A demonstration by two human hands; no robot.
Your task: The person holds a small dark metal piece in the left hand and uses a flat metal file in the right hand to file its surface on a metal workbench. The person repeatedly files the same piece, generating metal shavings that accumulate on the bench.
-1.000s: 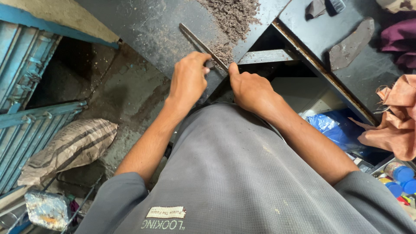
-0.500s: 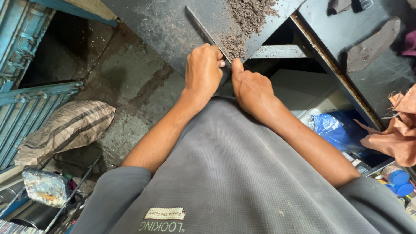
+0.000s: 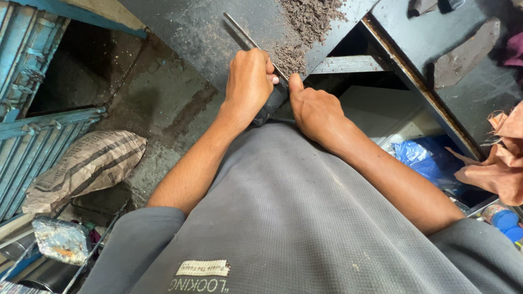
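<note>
Fingers (image 3: 256, 68) grip blade (image 3: 248, 38); dark bench (image 3: 196, 32), shavings (image 3: 308, 22)

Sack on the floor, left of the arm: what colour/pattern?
The sack is pale beige with dark stripes and creases, seen in the head view, the only one.

Counter (image 3: 180, 27): dark metal top, scratched and dusty, with a rusty edge on the right side.
On the counter: heap of brown shavings (image 3: 308, 24); a long thin metal blade (image 3: 248, 38) lying slanted beside the heap.
Floor (image 3: 163, 109): grey stained concrete.
On the floor: a striped sack (image 3: 87, 166), lying flat.
</note>
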